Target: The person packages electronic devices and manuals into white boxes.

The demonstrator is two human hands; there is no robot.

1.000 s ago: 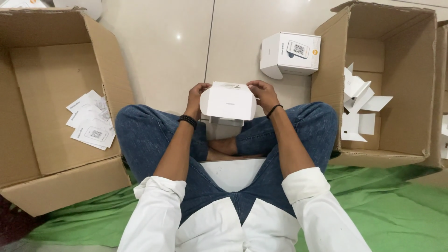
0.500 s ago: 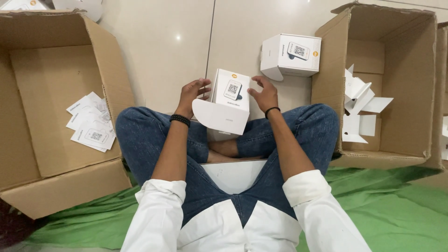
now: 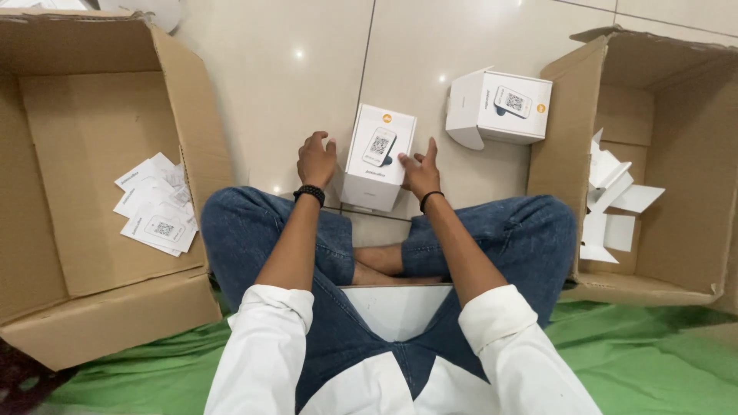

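Sitting cross-legged on a green mat (image 3: 646,361), the person has a small white box (image 3: 377,157) on the tiled floor (image 3: 261,84) just ahead of the knees, between both hands.

Left hand (image 3: 316,159): fingers curled loosely, just beside the box's left face. Can't tell if it touches; there looks to be a thin gap. Right hand (image 3: 420,170): fingers spread, fingertips against the lower right edge of the box. Neither hand pinches or wraps anything.

Key relation: the box sits dead centre between the hands, slightly forward of them. The right hand is nearer, in contact; the left is just off it.

Orientation: printed top face up, showing a picture of a small device. Long axis runs away from the person, tilted a little to the right at the far end. Near end points back at the lap. The box looks closed; no flap sticks out.

Around it: a second white box (image 3: 500,106) further out to the right, well apart, with a flap hanging open on its left side. Large cardboard carton (image 3: 92,307) on the left holds paper slips (image 3: 154,207). Another open carton (image 3: 676,154) on the right holds white folded card inserts (image 3: 615,196). A white flat piece (image 3: 396,307) lies in the lap.
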